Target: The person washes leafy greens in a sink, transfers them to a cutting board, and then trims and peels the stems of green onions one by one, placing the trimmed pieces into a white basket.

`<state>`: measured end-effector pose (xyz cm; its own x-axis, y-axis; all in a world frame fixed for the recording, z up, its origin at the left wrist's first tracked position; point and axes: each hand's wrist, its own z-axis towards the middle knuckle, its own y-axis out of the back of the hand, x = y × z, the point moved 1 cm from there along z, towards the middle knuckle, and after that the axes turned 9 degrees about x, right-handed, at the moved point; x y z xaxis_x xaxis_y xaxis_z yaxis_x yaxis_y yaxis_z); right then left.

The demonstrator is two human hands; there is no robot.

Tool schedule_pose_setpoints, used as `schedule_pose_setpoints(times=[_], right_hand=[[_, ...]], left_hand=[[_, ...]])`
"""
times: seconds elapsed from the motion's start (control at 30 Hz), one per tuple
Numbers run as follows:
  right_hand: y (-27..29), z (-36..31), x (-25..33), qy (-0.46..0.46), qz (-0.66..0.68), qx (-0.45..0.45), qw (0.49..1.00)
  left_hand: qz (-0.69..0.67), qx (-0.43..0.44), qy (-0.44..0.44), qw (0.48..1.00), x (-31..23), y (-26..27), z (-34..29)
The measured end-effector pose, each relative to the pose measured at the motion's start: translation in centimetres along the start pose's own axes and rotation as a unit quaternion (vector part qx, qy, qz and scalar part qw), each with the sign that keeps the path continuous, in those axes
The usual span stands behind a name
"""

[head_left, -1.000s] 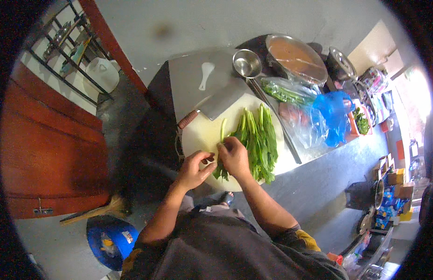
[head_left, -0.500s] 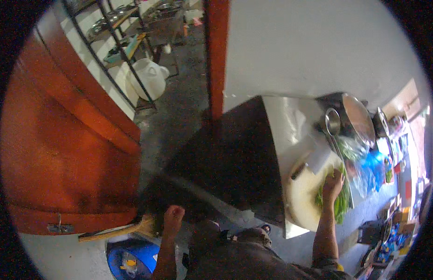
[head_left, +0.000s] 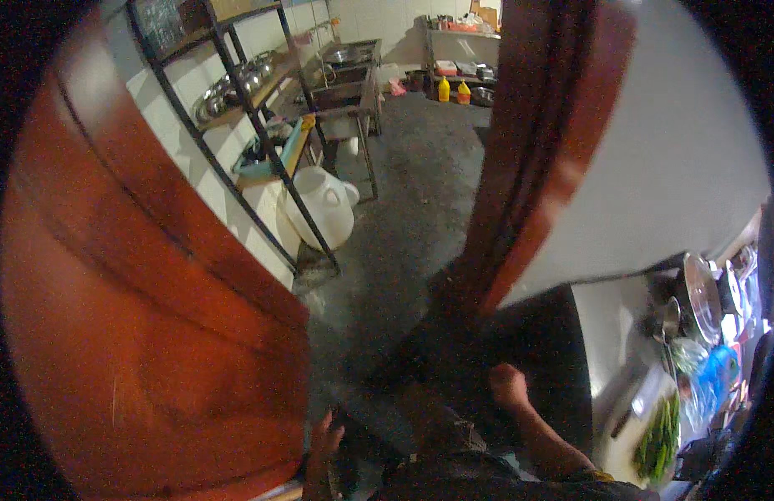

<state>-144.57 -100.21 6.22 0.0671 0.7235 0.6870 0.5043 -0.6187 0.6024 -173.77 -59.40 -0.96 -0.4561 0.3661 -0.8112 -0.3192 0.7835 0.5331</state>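
My right hand (head_left: 509, 386) hangs over the dark side of the counter, away from the vegetables, its fingers curled in with nothing seen in them. Low beside the red door, my left hand (head_left: 325, 434) has its fingers loosely apart and appears to hold nothing. To the right, long green vegetables (head_left: 658, 438) lie on a round pale cutting board (head_left: 621, 457). A cleaver (head_left: 652, 391) rests on the board, its dark handle towards me. Behind it are a metal ladle (head_left: 671, 316) and a large metal pot (head_left: 702, 290).
A red door (head_left: 153, 334) stands at left and a red door frame (head_left: 537, 184) at right. Between them the grey floor (head_left: 412, 175) leads into another room. A black shelf rack (head_left: 266, 138), a white plastic tub (head_left: 324, 213) and two yellow bottles (head_left: 454, 91) stand there.
My view has swung towards the doorway, and the counter has shifted right. My right hand has come off the green vegetables. My left hand is now lower, next to the door.
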Motion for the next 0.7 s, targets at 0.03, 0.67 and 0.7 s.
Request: schedule_pose_setpoints(times=[0.03,0.67,0.7], right_hand=[[-1.2,3.5,1.6,0.000,-0.055,0.042,0.998],[2.9,51.3,32.3,0.083,0.021,0.080,0.993],[3.3,52.5,29.0,0.049,0.034,0.074,0.995]], left_hand=[[-0.007,0.015,0.037,0.999,0.6,0.4,1.3],[-0.018,0.128,0.164,0.978,-1.3,5.5,49.5],[-0.014,0.136,0.131,0.982,-2.3,5.6,54.8]])
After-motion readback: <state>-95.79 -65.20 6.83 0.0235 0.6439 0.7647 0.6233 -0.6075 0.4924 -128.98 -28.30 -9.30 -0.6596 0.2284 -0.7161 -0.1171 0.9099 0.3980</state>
